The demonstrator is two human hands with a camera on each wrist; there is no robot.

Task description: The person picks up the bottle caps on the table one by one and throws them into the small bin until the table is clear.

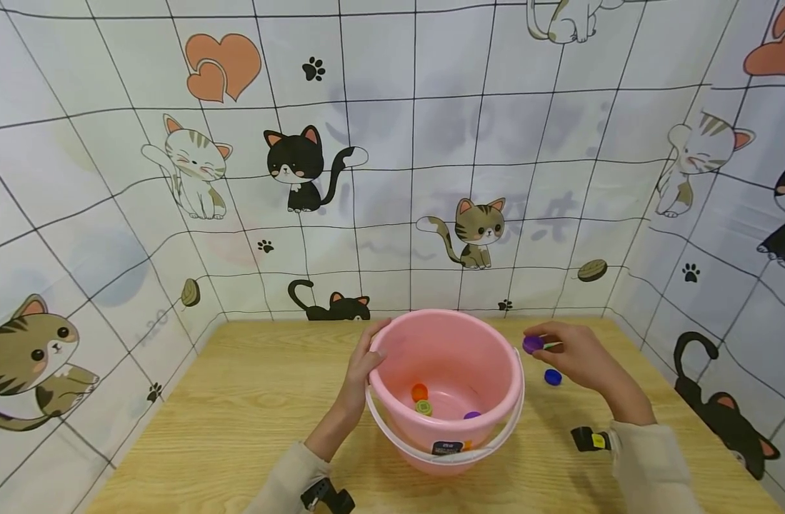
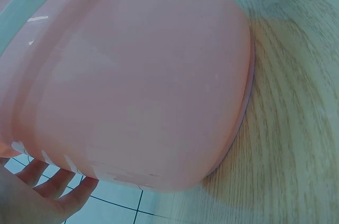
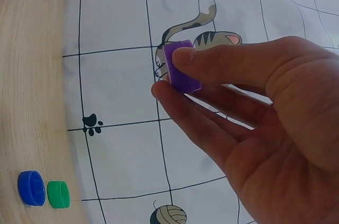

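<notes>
My left hand [image 1: 361,368] grips the pink bucket [image 1: 446,435] by the left side of its rim, thumb over the edge and fingers along the outside. In the left wrist view, those fingertips [image 2: 79,195] touch the bucket's outer wall. Right of the bucket, my right hand [image 1: 575,357] pinches a purple bottle cap [image 3: 183,68] between thumb and fingers, above the table. Inside the bucket lie an orange cap [image 1: 419,392], a yellow-green cap [image 1: 423,407] and a purple cap [image 1: 472,415], partly hidden by the front rim.
A blue cap [image 3: 32,188] and a green cap [image 3: 59,194] lie on the wooden table [image 1: 251,400], right of the bucket. The bucket's white handle [image 1: 443,459] hangs down in front. A cat-print sheet [image 1: 379,143] encloses the table at the back and sides.
</notes>
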